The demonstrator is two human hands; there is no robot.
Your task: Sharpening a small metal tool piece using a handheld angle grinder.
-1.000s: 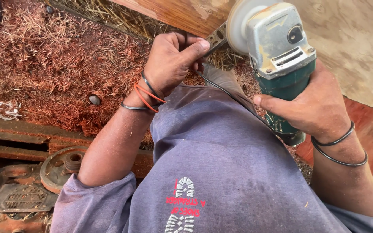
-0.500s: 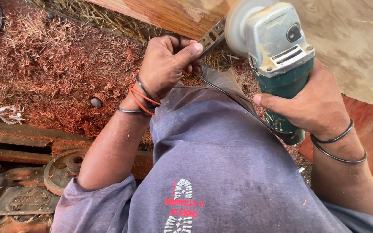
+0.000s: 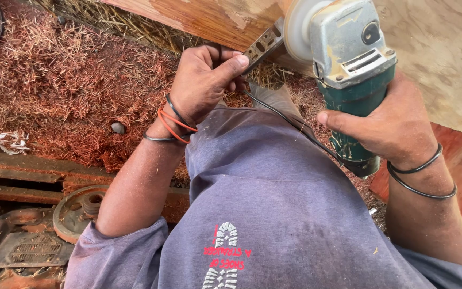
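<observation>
No package, sign or screen shows anywhere in the frame. The only printed mark is the red-and-white shoe-sole print with red lettering (image 3: 224,257) on the grey-blue fabric at the bottom centre of the frame: a white tread pattern shaped like a sole, edged with red, with short lines of small red letters across its middle. It is cut off by the lower edge.
</observation>
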